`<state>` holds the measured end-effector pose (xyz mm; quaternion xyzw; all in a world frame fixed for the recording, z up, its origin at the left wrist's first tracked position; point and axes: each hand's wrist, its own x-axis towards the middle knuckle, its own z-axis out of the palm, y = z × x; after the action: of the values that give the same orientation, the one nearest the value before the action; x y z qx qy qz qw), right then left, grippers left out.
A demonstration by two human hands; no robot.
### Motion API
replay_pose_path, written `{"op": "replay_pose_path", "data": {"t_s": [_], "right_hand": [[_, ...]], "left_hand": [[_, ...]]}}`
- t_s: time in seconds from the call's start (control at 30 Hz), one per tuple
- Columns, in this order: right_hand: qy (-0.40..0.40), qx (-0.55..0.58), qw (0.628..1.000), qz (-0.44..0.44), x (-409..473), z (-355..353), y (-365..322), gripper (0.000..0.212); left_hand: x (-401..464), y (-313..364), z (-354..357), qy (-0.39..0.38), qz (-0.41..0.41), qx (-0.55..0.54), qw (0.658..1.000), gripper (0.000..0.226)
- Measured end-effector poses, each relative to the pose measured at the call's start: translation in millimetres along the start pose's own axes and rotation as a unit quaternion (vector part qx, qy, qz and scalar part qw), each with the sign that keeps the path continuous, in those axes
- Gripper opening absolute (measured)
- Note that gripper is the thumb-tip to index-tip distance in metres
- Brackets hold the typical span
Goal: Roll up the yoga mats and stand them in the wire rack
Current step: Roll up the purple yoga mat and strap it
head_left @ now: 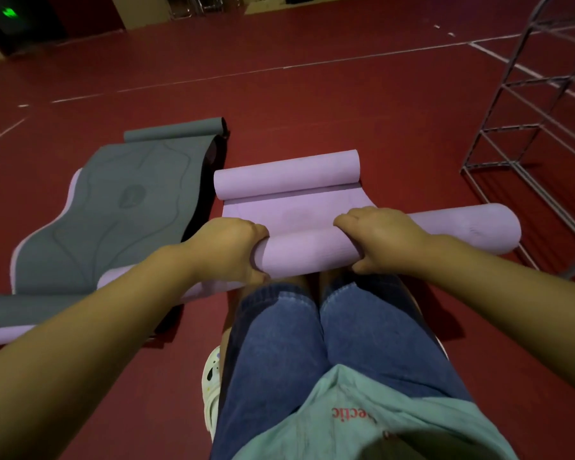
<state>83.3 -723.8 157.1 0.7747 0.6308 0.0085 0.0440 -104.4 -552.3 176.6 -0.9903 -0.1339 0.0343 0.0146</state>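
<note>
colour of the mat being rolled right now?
Light purple mat, both faces, rolled under the left hand and right hand. Head view.

head view: one wide-angle camera on the person's head | faces forward and steeply down | close above the knees (319,313) | red floor (312,104) stretches beyond the knees to a far wall | edges curve | no second view shares the scene
</note>
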Motion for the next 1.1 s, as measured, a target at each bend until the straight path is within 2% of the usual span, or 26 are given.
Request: {"op": "replay_pose_path", "data": {"t_s": [0.2, 0.43, 0.53, 0.63, 0.73, 0.93, 1.0, 1.07, 1.1], "right_hand": [[0.012, 0.029, 0.999, -0.018, -52, -14, -12, 0.055], [0.022, 0.061, 0.996, -0.056, -113, 0, -37, 0.046], [-0.061, 0.049, 0.995, -0.058, -109, -3, -45, 0.049], [-0.115, 0.073, 0.989, -0.062, -90, -4, -40, 0.059], [-0.152, 0.134, 0.978, -0.048, -77, -7, -30, 0.061], [-0.194, 0.211, 0.957, -0.045, -64, -8, -18, 0.061], [-0.188, 0.187, 0.962, -0.060, -65, -9, -18, 0.078], [-0.125, 0.094, 0.985, -0.073, -71, -11, -25, 0.096], [-0.079, 0.071, 0.991, -0.083, -74, -11, -30, 0.094]], "left_hand": [[-36, 21, -25, -0.006, 0.066, -0.005, 0.998, 0.042], [-85, 53, -20, -0.064, 0.108, -0.017, 0.992, 0.045], [-81, 55, -9, -0.145, 0.080, -0.064, 0.984, 0.046], [-65, 43, -1, -0.226, 0.034, -0.165, 0.959, 0.048], [-50, 31, 3, -0.272, 0.013, -0.229, 0.935, 0.050], [-29, 26, 1, -0.350, 0.002, -0.261, 0.900, 0.044], [-22, 26, 0, -0.374, 0.001, -0.264, 0.889, 0.040], [-17, 25, -1, -0.393, -0.001, -0.266, 0.880, 0.035], [-14, 25, 0, -0.399, -0.003, -0.267, 0.877, 0.032]]}}
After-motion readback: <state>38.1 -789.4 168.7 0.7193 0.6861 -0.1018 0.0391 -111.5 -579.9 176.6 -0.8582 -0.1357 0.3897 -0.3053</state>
